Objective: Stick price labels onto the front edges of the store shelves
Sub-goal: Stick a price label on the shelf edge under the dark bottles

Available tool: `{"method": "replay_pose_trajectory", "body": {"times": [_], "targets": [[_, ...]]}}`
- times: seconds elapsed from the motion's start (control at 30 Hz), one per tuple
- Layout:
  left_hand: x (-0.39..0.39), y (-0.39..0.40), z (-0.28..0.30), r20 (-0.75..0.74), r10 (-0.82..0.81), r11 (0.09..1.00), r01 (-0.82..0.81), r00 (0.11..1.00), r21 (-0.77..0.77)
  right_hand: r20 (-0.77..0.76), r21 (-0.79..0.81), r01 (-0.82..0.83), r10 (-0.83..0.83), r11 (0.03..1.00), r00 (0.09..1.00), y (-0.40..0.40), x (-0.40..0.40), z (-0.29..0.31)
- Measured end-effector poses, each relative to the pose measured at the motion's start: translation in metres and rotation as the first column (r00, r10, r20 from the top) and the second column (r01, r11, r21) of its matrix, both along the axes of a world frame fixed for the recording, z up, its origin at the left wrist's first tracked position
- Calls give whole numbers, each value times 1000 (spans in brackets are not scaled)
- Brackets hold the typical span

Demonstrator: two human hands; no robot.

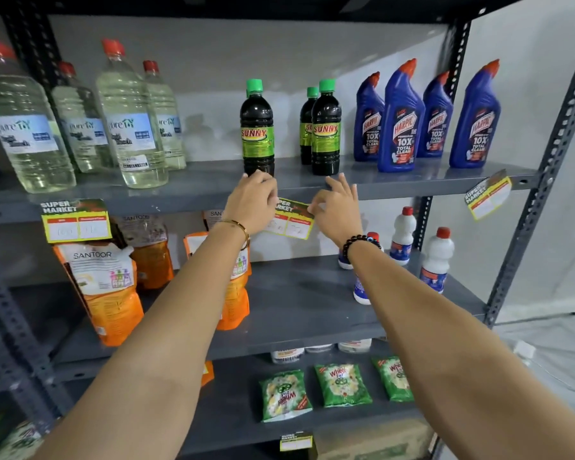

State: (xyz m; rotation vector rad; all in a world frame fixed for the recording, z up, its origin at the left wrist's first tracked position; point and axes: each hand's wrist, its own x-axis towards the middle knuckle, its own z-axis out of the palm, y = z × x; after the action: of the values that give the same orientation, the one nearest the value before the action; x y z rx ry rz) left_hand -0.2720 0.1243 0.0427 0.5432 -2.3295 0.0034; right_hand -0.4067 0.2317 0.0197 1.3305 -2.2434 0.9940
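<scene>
A yellow-and-green price label [292,218] lies against the front edge of the upper grey shelf [186,197], below the dark Sunny bottles [258,134]. My left hand [253,202] pinches the label's left side, its fingers bent over the shelf edge. My right hand [337,207] pinches the label's right top corner between thumb and fingers. The label hangs slightly tilted. Its left part is hidden behind my left hand.
Two other labels hang on the same edge, one at the left [76,221], one tilted at the right [488,194]. Clear bleach bottles [130,117] and blue Harpic bottles [400,121] stand on that shelf. Orange Santoor pouches [107,287], white bottles [437,260] and green Wheel packets [342,385] fill lower shelves.
</scene>
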Motion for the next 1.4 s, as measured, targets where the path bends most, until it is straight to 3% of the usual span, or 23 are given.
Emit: {"method": "replay_pose_trajectory", "body": {"times": [0.13, 0.43, 0.63, 0.83, 1.13, 1.4], "targets": [[-20, 8, 3, 22, -34, 997, 33, 999, 71, -12, 6, -58, 58, 998, 998, 9, -32, 21], [-31, 11, -6, -170, 126, 989, -112, 977, 92, -5, -16, -69, 69, 997, 998, 10, -31, 34], [-36, 14, 0, -125, 227, 972, -218, 966, 83, -12, -10, -31, 31, 999, 999, 5, -32, 38], [-39, 16, 4, -153, 243, 966, -225, 958, 127, 45, -56, 17, -14, 998, 999, 2, -30, 35], [-46, 18, 3, -100, 275, 961, -269, 956, 68, 38, -63, 95, -92, 994, 995, -5, -28, 34], [-55, 31, -2, -91, 305, 952, -305, 948, 6, 36, -39, -60, 61, 997, 998, 21, -37, 29]]}}
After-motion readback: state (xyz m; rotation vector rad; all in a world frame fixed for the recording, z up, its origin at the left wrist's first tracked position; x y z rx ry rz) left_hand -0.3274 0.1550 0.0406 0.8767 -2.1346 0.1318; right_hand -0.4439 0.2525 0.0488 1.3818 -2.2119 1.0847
